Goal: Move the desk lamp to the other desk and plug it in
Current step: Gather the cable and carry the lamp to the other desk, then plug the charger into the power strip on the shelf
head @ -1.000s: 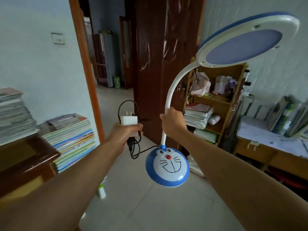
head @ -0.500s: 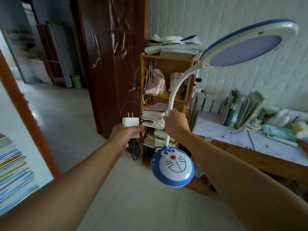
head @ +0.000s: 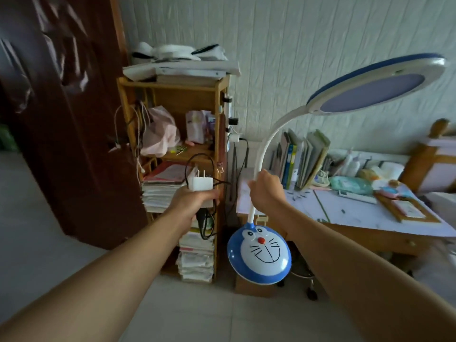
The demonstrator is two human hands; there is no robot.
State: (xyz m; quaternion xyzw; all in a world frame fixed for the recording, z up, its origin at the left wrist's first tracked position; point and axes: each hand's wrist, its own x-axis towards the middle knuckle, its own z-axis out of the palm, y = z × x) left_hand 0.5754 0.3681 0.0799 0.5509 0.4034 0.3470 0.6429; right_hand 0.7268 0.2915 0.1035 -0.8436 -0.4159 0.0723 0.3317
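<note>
The desk lamp hangs in the air: a blue round base with a cartoon cat face (head: 259,253), a white gooseneck (head: 267,141) and a round blue-rimmed head (head: 372,88) at upper right. My right hand (head: 266,191) grips the gooseneck low down, just above the base. My left hand (head: 195,201) holds the white plug adapter (head: 200,183), prongs up, with the black cord (head: 207,218) looped and bunched below it. A wooden desk (head: 355,233) covered with white paper stands at right. A wall power strip (head: 230,124) with plugs in it hangs beside the shelf.
A wooden bookshelf (head: 172,90) stuffed with paper stacks and bags stands straight ahead, a dark brown door (head: 61,119) to its left. Upright books (head: 303,156) and small clutter sit on the desk. A stool with casters (head: 306,280) is under the desk. Tiled floor lies below.
The view has swung right and closer: the doorway and left book stacks are gone, the bookshelf and desk are nearer and more central. Both hands keep the same hold.
</note>
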